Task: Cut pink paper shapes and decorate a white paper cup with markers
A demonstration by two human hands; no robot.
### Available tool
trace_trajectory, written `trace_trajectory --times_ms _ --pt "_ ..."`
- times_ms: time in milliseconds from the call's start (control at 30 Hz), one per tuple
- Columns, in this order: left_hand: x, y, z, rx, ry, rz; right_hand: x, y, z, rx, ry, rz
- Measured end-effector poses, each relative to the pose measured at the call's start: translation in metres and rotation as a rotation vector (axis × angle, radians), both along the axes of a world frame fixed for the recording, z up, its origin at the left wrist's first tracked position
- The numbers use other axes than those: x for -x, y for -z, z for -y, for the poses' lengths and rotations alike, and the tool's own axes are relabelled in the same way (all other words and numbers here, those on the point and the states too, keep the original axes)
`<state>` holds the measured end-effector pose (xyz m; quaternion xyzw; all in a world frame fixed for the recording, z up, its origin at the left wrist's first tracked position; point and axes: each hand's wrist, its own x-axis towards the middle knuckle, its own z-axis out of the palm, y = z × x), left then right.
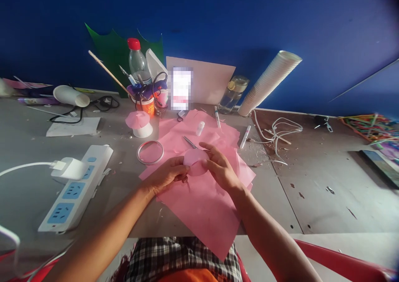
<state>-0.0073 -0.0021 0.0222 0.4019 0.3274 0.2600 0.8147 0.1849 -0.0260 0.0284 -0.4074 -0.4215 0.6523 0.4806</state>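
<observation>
Evidently L hand (170, 172) & R hand (220, 165) pinch opposite edges of the pink paper disc (193, 157) — prob. to keep it steady — over the pink sheets (205, 209), w/ an upright white cup (143, 131) at its 10 o'clock.

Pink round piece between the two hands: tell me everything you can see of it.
The pink round piece looks like thin paper, paler than the pink sheets beneath it. Its outline is roughly circular, and a line crosses its lower part; whether that is a crease or an overlapping edge, I cannot tell. The left hand holds its left edge and the right hand its right edge, with its broad face towards the camera.
</observation>
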Motion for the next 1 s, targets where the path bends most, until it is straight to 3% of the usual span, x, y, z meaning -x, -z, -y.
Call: trace_trajectory --times_ms 367,733,1000 --pt "-0.0010 0.0024 -0.0028 0.071 -0.194 0.022 0.0038 0.0003 -0.0030 0.097 0.050 -0.050" --pt "-0.0004 -0.0008 -0.0020 0.117 -0.127 -0.042 0.0011 -0.0047 -0.0034 0.139 0.044 -0.032" --pt "-0.0010 0.0021 -0.0013 0.094 -0.164 -0.016 0.0049 -0.0030 -0.0027 0.112 0.091 0.003"
